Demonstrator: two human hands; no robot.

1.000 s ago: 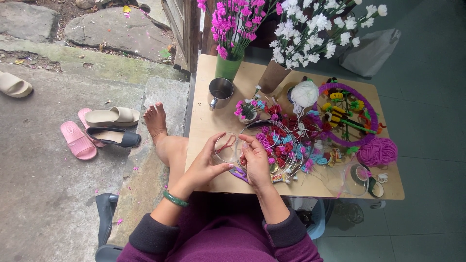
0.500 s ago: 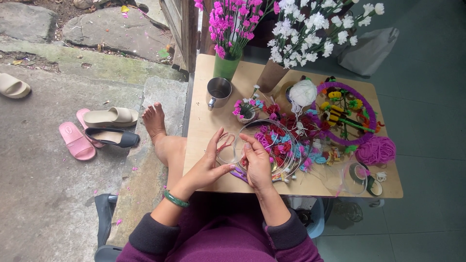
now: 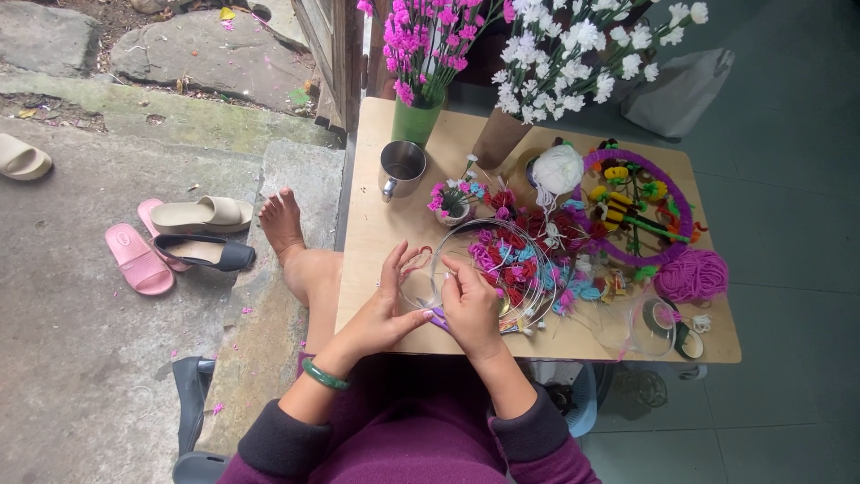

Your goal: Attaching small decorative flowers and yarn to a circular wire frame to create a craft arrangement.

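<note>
Both hands meet over the near edge of the low wooden table (image 3: 376, 224), left of its middle. Left hand (image 3: 387, 309) lies with fingers loosely spread, thumb and forefinger pinching a thin wire hoop (image 3: 419, 280) at its near rim; a green bangle (image 3: 324, 375) circles that wrist. Right hand (image 3: 470, 305) is curled narrow, its fingertips pinched on the same wire just beside the left thumb, with a purple strand (image 3: 436, 315) poking out beneath. What else the right fingers grip I cannot tell. Just past the hands, a bowl of pink and red flowers (image 3: 511, 260) sits mid-table. A metal cup (image 3: 401, 167) stands toward the far left corner, a ball of pink yarn (image 3: 692, 274) near the right edge.
</note>
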